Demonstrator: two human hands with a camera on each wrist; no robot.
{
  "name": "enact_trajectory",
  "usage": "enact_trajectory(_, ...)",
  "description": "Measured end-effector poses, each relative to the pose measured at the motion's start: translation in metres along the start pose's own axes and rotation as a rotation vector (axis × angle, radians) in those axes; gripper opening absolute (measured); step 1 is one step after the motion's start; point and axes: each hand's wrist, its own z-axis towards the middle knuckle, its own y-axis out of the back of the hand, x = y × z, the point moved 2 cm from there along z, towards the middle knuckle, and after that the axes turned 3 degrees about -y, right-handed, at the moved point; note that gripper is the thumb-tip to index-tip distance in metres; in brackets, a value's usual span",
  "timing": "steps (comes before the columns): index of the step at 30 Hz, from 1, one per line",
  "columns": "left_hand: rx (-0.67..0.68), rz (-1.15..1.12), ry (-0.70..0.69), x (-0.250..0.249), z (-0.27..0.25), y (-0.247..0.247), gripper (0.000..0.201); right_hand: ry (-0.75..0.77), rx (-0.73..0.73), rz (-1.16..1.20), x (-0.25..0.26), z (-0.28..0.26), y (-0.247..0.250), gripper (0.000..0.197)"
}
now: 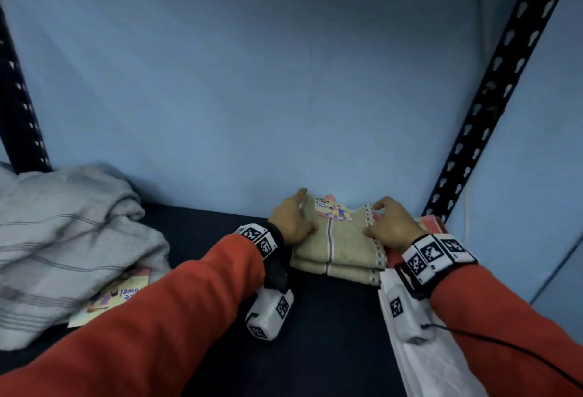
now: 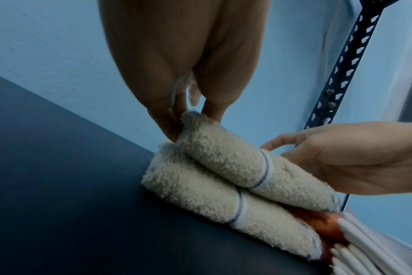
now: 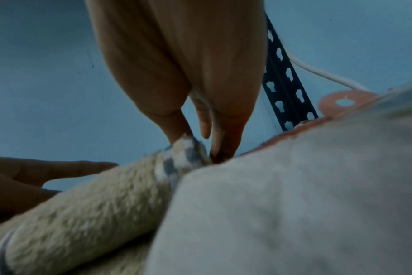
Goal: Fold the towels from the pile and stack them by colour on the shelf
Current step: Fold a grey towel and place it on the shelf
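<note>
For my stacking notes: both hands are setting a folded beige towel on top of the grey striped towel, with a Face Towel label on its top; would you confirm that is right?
Not quite. The left hand and right hand set the upper beige towel on another folded beige towel, as the left wrist view shows. The grey striped towel lies apart at the left of the shelf. The Face Towel label is on top, as you say.

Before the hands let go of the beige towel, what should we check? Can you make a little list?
1. Top beige towel sits on the matching beige towel below: ok.
2. Edges lined up: ok at the front, back edge cannot tell.
3. Left hand grips the towel's left end: ok.
4. Right hand grips its right end: ok.
5. Stack apart from the red towel: not ok, they touch.
6. Grey striped towels folded: not ok, still rumpled.
</note>
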Motion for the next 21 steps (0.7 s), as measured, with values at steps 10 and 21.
enact_trajectory(10, 0.157, 0.198, 0.003, -0.005, -0.005, -0.01, 0.064, 0.05, -0.029, -0.141, 0.015, -0.021, 0.007, 0.05)
enact_trajectory(21, 0.139, 0.197, -0.097, 0.006, -0.116, 0.061, 0.035, 0.245, 0.141, -0.394, 0.067, -0.125, -0.015, 0.055)
